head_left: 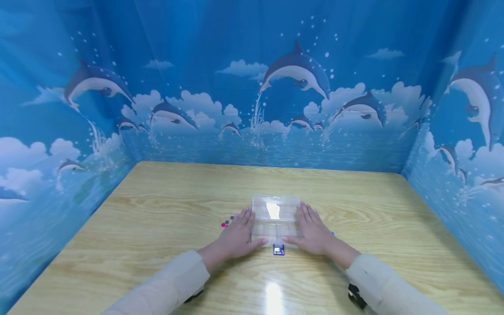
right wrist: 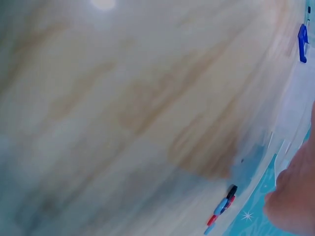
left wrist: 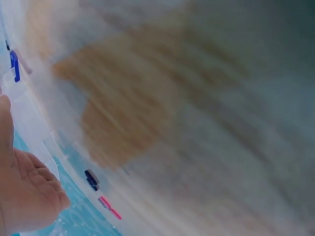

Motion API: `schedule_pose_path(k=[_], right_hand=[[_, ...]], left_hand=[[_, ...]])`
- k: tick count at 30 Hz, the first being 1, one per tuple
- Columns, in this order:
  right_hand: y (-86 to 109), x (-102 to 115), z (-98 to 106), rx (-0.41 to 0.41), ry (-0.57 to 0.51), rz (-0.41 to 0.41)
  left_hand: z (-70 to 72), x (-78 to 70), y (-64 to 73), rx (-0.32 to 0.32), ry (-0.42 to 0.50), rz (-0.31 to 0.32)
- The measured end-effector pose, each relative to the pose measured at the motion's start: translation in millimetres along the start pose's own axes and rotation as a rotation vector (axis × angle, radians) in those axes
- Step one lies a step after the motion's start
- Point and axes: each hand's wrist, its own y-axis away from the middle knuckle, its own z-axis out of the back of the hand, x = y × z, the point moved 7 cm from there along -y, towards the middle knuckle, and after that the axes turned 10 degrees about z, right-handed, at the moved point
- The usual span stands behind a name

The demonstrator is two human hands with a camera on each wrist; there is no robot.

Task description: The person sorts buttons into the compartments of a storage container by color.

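A clear plastic compartment box (head_left: 270,231) sits on the table between the two hands, its transparent lid (head_left: 285,211) folded back on the far side with a bright glare. The left hand (head_left: 237,235) lies along the box's left side, fingers straight and thumb at the front edge. Mirroring it, the right hand (head_left: 315,234) touches the right side with straight fingers, its thumb pointing inward. A small blue-edged piece (head_left: 278,250) stands at the middle of the box's front; it shows as a blue strip (left wrist: 15,66) in the left wrist view.
Several small pink and dark discs (head_left: 223,225) lie just left of the left hand. Beyond the right hand are several red, blue and black pieces (right wrist: 221,208), mostly hidden in the head view. A dolphin-print curtain (head_left: 220,144) surrounds the wooden table (head_left: 165,197).
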Motion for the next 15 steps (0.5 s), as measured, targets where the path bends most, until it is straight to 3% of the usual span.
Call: schedule_pose_path(k=[7, 15], right_hand=[[-0.5, -2.1, -3.2, 0.040, -0.033, -0.019], [-0.6, -3.7, -6.6, 0.038, -0.037, -0.025]], left_hand=[[-0.2, -0.1, -1.2, 0.005, 0.008, -0.002], [1.4, 5.6, -2.6, 0.044, 0.025, -0.053]])
